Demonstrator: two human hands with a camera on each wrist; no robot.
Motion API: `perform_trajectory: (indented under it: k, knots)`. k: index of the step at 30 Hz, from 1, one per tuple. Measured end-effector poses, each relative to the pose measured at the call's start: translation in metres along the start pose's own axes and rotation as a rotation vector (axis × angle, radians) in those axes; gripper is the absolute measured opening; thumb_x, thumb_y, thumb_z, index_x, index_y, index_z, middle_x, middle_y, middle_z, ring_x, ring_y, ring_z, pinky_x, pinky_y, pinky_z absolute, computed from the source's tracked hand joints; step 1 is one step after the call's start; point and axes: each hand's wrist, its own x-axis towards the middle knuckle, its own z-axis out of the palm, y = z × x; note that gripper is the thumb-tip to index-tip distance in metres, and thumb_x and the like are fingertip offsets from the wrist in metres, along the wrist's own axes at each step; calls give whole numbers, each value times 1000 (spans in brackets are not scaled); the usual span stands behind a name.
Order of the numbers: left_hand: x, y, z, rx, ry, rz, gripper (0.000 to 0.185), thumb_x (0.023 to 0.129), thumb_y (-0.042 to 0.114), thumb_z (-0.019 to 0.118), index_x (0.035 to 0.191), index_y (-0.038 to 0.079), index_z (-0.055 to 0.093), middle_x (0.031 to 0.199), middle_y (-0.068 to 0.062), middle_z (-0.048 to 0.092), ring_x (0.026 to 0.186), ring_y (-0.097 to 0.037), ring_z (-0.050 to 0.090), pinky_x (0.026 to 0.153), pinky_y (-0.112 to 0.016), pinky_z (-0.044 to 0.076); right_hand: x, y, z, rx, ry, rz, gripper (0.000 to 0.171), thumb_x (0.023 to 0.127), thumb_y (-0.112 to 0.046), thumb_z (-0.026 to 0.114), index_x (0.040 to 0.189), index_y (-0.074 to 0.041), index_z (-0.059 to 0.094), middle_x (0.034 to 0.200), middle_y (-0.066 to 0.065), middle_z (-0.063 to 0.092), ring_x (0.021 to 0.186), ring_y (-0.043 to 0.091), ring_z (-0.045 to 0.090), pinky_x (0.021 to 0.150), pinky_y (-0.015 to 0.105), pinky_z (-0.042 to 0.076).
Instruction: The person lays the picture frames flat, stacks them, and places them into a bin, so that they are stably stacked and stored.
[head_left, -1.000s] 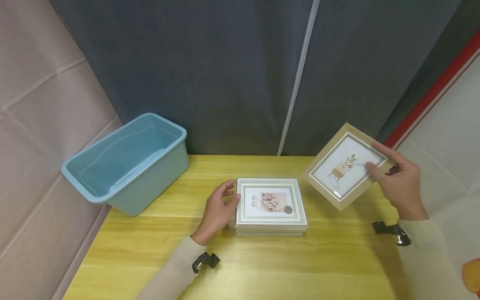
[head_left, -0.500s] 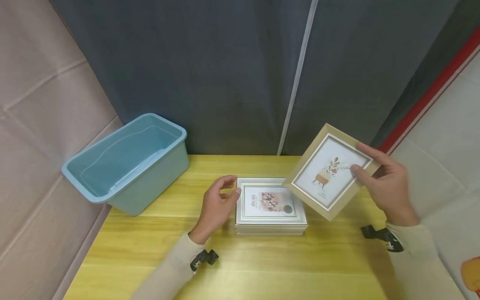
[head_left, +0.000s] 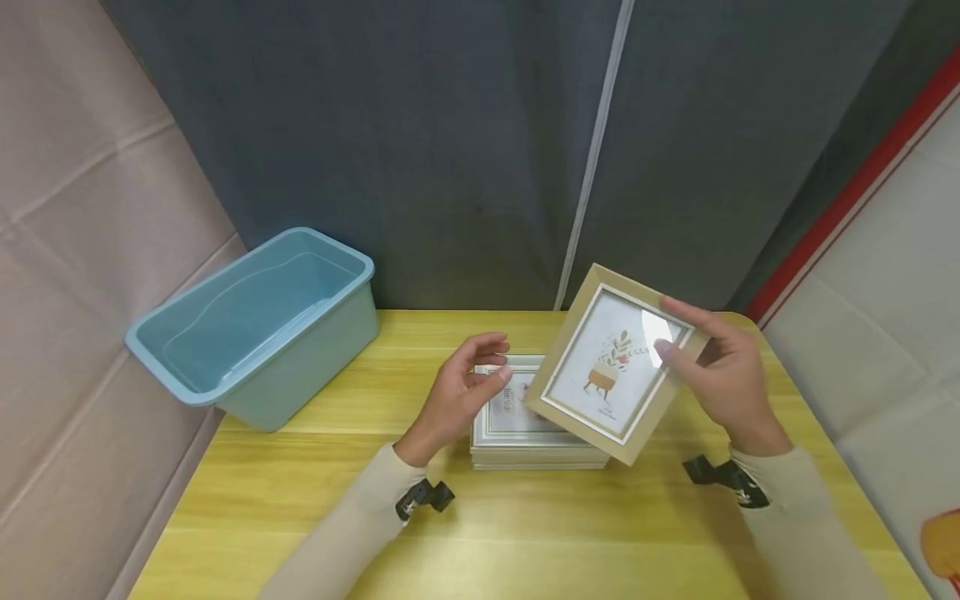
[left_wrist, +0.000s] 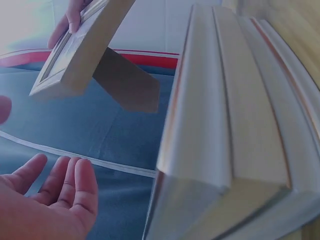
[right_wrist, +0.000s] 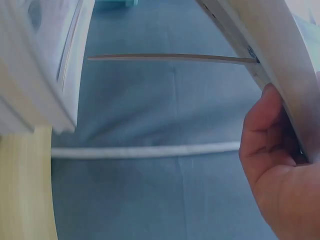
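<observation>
My right hand (head_left: 723,379) grips the right edge of a beige photo frame (head_left: 573,358), thumb on its glass and fingers behind. The frame is tilted, with a plant-in-pot picture facing up, and it overlaps the stack in the head view. A flat stand leg (left_wrist: 131,85) sticks out from its back in the left wrist view. Below lies a stack of photo frames (head_left: 517,454), silver and cream edged, the top one partly hidden. My left hand (head_left: 457,398) hovers over the stack's left side, fingers loosely bent and holding nothing; its fingers (left_wrist: 86,187) show apart from the stack in the left wrist view.
A blue plastic bin (head_left: 322,321) stands at the back left of the yellow wooden table (head_left: 480,542). A dark grey curtain (head_left: 420,150) hangs behind the table. Pale walls close in on the left and right, with a red strip (head_left: 855,183) at the right.
My right hand has carried the beige photo frame leftward, from beside the stack to above its right part. My left hand has shifted slightly right, over the stack's left edge.
</observation>
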Motion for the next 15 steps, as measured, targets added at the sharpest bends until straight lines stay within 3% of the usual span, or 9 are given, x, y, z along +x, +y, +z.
perform_trajectory:
  k: [4,9,12,15]
  knots:
    - [7,3,5,-76,-97,36,59,102,30,66,155,11,48,154,-10,54,141,-36,53,112,-48,51,-2,-1,13,22,-58,-38,50,89,19,68,138,11,63,127,2,74,90,11,73,66,20,62]
    - [13,3,10,-129,-209,52,70,101,40,64,160,11,40,164,-11,44,152,-29,41,121,-55,39,-4,-1,27,36,-135,-39,51,88,23,65,138,14,61,132,-2,73,91,9,75,65,25,64]
    - [13,1,10,-185,-287,45,73,102,44,62,163,12,36,163,-14,44,147,-27,46,116,-51,46,-6,-1,33,33,-167,-18,52,87,26,63,138,15,60,134,-5,73,91,8,76,64,28,64]
    - [12,0,11,-270,-371,11,78,103,47,60,166,12,30,155,-23,50,129,-26,62,99,-46,60,-8,-1,37,34,-184,-17,52,87,26,62,138,15,60,136,-6,72,92,8,76,66,28,64]
